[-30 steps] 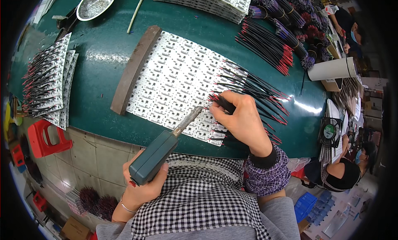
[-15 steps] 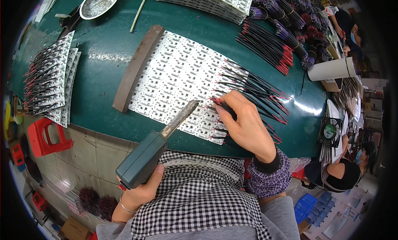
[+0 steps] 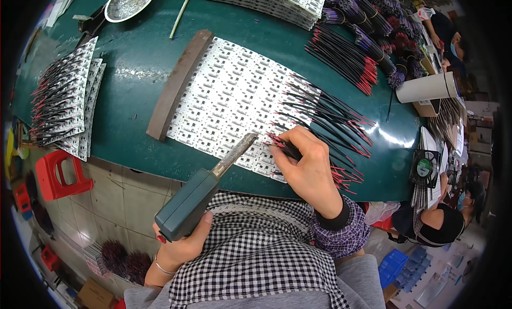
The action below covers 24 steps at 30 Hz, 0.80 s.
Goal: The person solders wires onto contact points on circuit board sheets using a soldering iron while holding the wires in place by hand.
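1. Left hand (image 3: 178,247) is wrapped tight around the chunky grey-green handle of a soldering iron (image 3: 205,189). It sits low, close to the body, over the checked apron.
2. The iron's long axis runs diagonally up and to the right from that hand, and its metal tip (image 3: 250,140) lands at the near edge of the white circuit board panel (image 3: 234,95).
3. Right hand (image 3: 308,167) is closed too, fingers pinching a small bunch of black wires with red ends (image 3: 277,143), resting right on the table edge.
4. The key bit: the wire ends sit just right of the iron's tip, nearly touching, so the two hands meet at one spot on the panel's near-right edge. The right hand is much the nearer one to that spot; the left reaches it only through the iron's length.
5. More leads (image 3: 330,114) fan out beyond the right hand, pointing away to the right.
6. Well off to the left hand's side is a stack of boards with wires (image 3: 64,101) on the green table (image 3: 128,133).
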{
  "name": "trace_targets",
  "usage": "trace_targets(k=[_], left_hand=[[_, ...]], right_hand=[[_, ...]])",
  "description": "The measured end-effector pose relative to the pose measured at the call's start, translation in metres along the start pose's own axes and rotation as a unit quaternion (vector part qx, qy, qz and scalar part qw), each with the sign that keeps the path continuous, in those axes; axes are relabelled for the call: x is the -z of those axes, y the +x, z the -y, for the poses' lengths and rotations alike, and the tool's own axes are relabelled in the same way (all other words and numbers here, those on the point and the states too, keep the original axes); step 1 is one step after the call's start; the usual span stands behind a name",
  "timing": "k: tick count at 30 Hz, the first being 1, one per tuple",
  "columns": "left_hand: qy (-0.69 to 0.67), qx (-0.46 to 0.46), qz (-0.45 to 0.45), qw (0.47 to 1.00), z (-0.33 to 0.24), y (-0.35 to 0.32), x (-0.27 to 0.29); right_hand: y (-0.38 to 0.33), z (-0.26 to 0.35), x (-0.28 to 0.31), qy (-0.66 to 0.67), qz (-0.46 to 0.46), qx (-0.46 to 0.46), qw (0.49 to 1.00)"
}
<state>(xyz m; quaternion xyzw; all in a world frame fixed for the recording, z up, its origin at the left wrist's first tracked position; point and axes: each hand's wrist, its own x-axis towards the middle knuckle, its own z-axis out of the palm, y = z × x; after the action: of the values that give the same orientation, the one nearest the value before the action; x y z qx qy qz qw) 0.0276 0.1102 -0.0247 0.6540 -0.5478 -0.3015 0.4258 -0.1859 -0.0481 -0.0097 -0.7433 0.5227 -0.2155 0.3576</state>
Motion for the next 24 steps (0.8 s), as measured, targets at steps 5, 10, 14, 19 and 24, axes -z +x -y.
trace_targets(k=[5,10,14,19,24], left_hand=[[0.13,-0.128,0.029,0.983,0.0028,0.0043,0.0022],[-0.003,0.002,-0.012,1.0,0.0012,-0.0043,-0.0032],[0.068,-0.061,0.015,0.996,0.0051,0.0008,0.0009],[-0.002,-0.039,0.006,0.999,0.0048,-0.0003,-0.0052],[-0.098,0.048,0.026,0.994,0.0031,0.003,-0.0054]], right_hand=[[-0.001,-0.0072,-0.0035,-0.006,-0.014,0.035,0.999],[-0.0041,-0.0054,-0.003,0.03,-0.008,-0.007,1.0],[-0.0027,-0.0055,-0.0051,-0.004,-0.021,0.012,1.0],[-0.0013,-0.0045,-0.0061,0.0,-0.011,-0.016,1.0],[-0.0012,-0.005,-0.0075,-0.01,-0.025,-0.003,1.0]])
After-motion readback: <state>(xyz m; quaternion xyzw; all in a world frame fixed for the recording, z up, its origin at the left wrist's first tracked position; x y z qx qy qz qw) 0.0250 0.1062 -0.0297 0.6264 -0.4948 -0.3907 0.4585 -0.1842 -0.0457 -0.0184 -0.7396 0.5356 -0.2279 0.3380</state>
